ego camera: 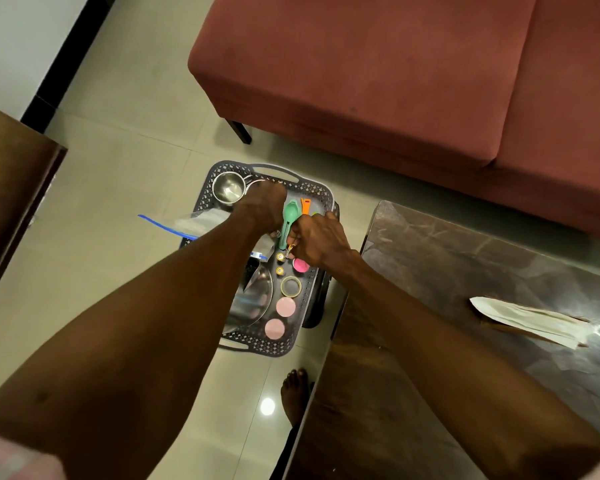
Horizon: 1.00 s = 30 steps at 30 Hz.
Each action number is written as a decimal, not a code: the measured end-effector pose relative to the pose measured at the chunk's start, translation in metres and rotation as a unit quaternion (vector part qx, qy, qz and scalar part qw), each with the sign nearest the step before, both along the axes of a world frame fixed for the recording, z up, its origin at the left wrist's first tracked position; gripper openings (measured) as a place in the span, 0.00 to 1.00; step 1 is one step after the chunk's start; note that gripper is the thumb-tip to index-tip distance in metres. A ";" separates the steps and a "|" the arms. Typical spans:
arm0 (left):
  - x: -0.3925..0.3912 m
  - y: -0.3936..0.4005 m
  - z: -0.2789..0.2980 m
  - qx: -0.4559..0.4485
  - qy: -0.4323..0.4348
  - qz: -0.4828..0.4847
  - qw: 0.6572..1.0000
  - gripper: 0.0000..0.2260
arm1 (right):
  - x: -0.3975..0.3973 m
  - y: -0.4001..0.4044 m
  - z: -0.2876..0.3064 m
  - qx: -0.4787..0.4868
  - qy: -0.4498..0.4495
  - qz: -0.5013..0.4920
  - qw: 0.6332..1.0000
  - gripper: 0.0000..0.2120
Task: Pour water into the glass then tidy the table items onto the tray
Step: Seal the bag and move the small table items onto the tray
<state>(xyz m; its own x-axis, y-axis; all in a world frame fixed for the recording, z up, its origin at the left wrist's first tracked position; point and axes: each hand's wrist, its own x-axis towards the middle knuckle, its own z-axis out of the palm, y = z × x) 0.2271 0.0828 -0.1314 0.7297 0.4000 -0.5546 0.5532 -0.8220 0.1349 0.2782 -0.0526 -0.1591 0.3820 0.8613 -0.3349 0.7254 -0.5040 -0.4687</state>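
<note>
A grey perforated tray (pixel 321 199) sits on the floor beside the table. It holds a steel cup (pixel 227 187), a steel plate (pixel 253 299), two pink discs (pixel 285 305), a tape roll (pixel 290 286) and small yellow pieces (pixel 280 270). My left hand (pixel 262 206) hovers over the tray's far half, fingers curled down on a clear zip bag (pixel 201 221) with a blue strip. My right hand (pixel 321 239) pinches the handle end of a green measuring spoon (pixel 289 213); orange and lime ones (pixel 305 206) lie beside it. No glass or water container is in view.
A dark glossy table (pixel 465 271) stands to the right, with a white paper sleeve (pixel 527 322) on it. A red sofa (pixel 395 81) lies beyond the tray. Wooden furniture (pixel 11 188) stands at left. My bare foot (pixel 293 393) rests on the tiled floor by the table edge.
</note>
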 end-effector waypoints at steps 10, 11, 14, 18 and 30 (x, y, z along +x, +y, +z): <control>-0.012 -0.006 -0.006 0.024 -0.035 -0.018 0.999 0.13 | -0.009 -0.002 -0.009 0.012 -0.058 0.041 0.997 0.07; -0.012 -0.005 -0.007 0.018 -0.040 -0.017 0.999 0.12 | -0.010 -0.001 -0.010 0.015 -0.063 0.044 0.997 0.06; -0.012 -0.003 -0.008 -0.001 -0.047 -0.014 0.999 0.10 | -0.011 0.001 -0.011 0.022 -0.077 0.055 0.995 0.05; -0.011 0.001 -0.012 -0.029 -0.041 -0.011 0.999 0.13 | -0.012 0.001 -0.011 0.019 -0.099 0.073 0.992 0.05; -0.012 0.004 -0.004 -0.035 -0.057 -0.029 0.997 0.11 | -0.013 0.004 -0.001 -0.005 -0.103 0.081 0.991 0.06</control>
<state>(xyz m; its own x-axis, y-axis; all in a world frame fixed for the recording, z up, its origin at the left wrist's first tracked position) 0.2152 0.0870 -0.1351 0.8109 0.3185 -0.4908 0.4821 -0.8391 0.2520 0.2656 -0.0485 -0.1603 0.2995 0.9141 -0.2735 0.8773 -0.3765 -0.2977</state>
